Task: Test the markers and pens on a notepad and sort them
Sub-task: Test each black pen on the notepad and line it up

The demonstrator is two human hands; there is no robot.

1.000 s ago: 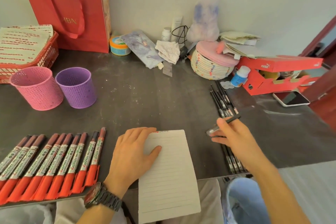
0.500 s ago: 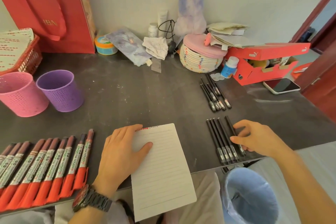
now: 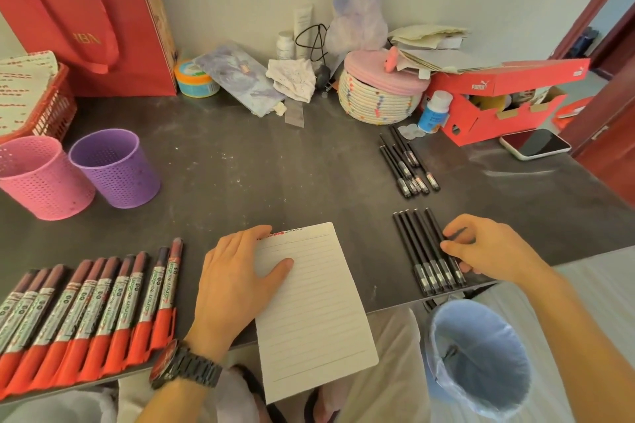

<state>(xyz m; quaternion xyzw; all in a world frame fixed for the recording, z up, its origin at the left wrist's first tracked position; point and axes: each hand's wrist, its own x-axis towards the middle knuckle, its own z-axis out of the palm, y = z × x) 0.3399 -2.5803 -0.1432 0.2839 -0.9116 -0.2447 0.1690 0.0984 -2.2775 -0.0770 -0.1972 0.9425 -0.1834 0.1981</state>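
Left hand [image 3: 240, 282] flat, fingers straight, pressing notepad [image 3: 316, 312] steady. Right hand [image 3: 488, 251] curled, pinching outermost black pen [image 3: 434, 223] of pen row [image 3: 412, 251] just left of it. Lift straight up, avoid rolling neighbours; scribble on page beside left thumb

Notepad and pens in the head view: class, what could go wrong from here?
1. The notepad hangs over the near edge of the table, pinned only by the left hand; lifting that hand may let it tip off.
2. The near row of pens lies at that edge above the bin; the right hand, pinching one, could nudge others in.
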